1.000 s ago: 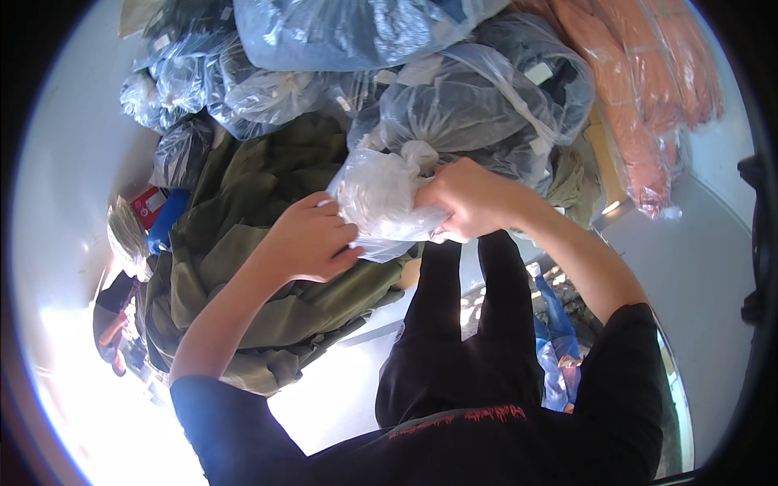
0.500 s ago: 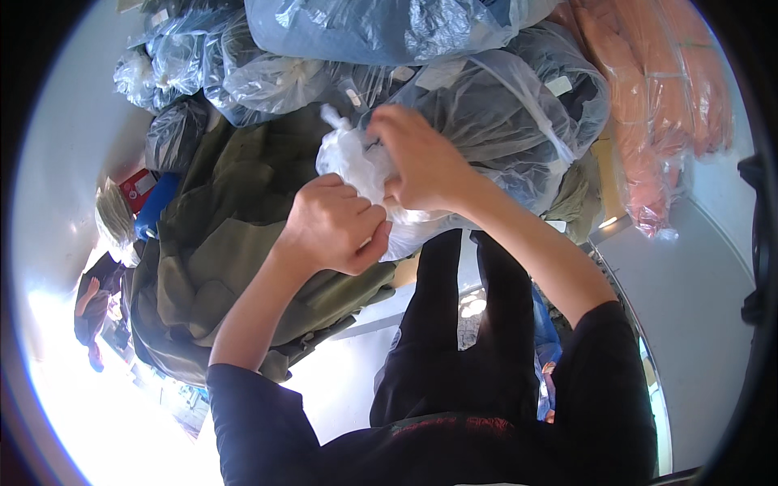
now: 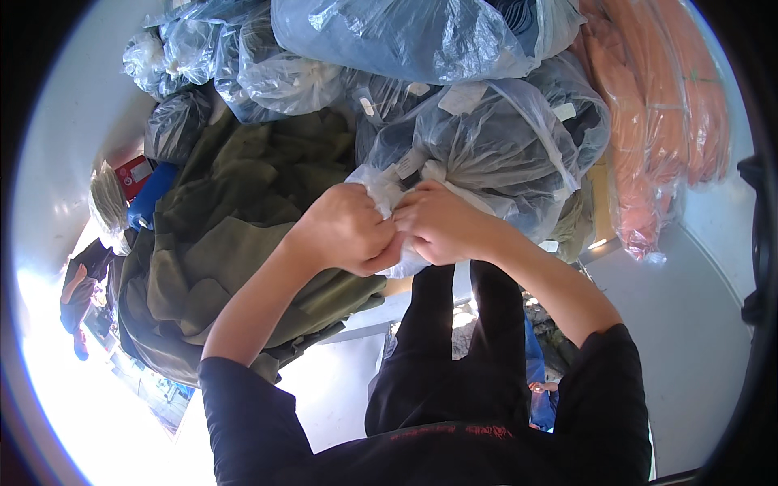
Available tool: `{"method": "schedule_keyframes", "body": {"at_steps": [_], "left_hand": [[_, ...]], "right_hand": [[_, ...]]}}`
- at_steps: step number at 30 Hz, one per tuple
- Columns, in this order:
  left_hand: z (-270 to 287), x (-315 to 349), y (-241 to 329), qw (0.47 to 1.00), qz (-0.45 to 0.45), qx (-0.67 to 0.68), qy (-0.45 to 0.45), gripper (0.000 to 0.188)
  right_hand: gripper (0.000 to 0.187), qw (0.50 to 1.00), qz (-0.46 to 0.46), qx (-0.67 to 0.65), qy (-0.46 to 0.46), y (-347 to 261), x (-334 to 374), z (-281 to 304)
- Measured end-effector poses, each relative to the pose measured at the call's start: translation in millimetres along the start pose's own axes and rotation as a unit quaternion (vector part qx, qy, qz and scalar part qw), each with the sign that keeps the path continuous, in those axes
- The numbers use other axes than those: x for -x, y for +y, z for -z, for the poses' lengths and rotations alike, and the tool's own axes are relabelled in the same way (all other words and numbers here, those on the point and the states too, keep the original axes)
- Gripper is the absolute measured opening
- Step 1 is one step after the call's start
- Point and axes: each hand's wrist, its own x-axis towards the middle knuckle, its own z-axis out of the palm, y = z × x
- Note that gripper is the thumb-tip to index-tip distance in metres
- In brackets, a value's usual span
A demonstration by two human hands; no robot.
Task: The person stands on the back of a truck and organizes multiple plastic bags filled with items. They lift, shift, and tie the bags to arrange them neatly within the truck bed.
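Note:
Both my hands meet at the gathered neck of a clear plastic bag [image 3: 478,190] that holds dark goods. My left hand [image 3: 350,231] is a fist around the bunched white, cloudy plastic. Right beside it, my right hand [image 3: 446,223] pinches the same bunched plastic, its fingers curled in. A twisted end of the plastic pokes up behind the right hand. What lies inside the two grips is hidden. Left of my hands is a heap of olive-green fabric [image 3: 243,202].
A large bluish plastic bag [image 3: 397,40] lies beyond, with smaller knotted bags [image 3: 284,81] at the far left. Plastic-wrapped orange bundles [image 3: 648,105] hang over the right side. At left sit a red box [image 3: 134,174] and a blue roll [image 3: 152,196].
My right hand has come down and closed on the plastic beside my left hand. The white bunched plastic that stood up between them is now pulled lower and mostly covered.

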Motion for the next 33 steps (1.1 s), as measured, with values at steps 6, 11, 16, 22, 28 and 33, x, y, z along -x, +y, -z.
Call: {"method": "schedule_keyframes", "body": {"at_steps": [6,11,16,22,28,33], "left_hand": [[-25.2,-30.3,-1.3,0.994,-0.013,0.022,0.105,0.024],[-6.8,-14.8,13.6,0.978,0.169,-0.009,0.119,0.026],[-2.1,-4.8,15.5,0.896,0.428,-0.117,0.002,0.018],[-16.1,13.9,-23.5,0.841,0.458,-0.25,0.142,0.011],[-78.9,22.7,-68.1,0.634,0.584,0.49,-0.134,0.051],[-120.9,40.3,-61.4,0.678,0.512,0.526,-0.036,0.058]], "right_hand": [[0.014,0.994,-0.065,-0.087,-0.019,37.2,-52.8,-6.6],[0.024,0.93,-0.06,-0.335,-0.138,56.4,-57.1,25.1],[0.042,0.953,-0.175,-0.131,0.208,57.2,-73.1,27.9],[0.051,0.954,-0.103,0.28,-0.029,46.6,-47.9,0.0],[0.052,0.973,-0.13,0.179,0.07,29.9,-9.8,1.3],[0.059,0.977,-0.146,0.15,0.03,21.4,-1.9,13.0]]}}
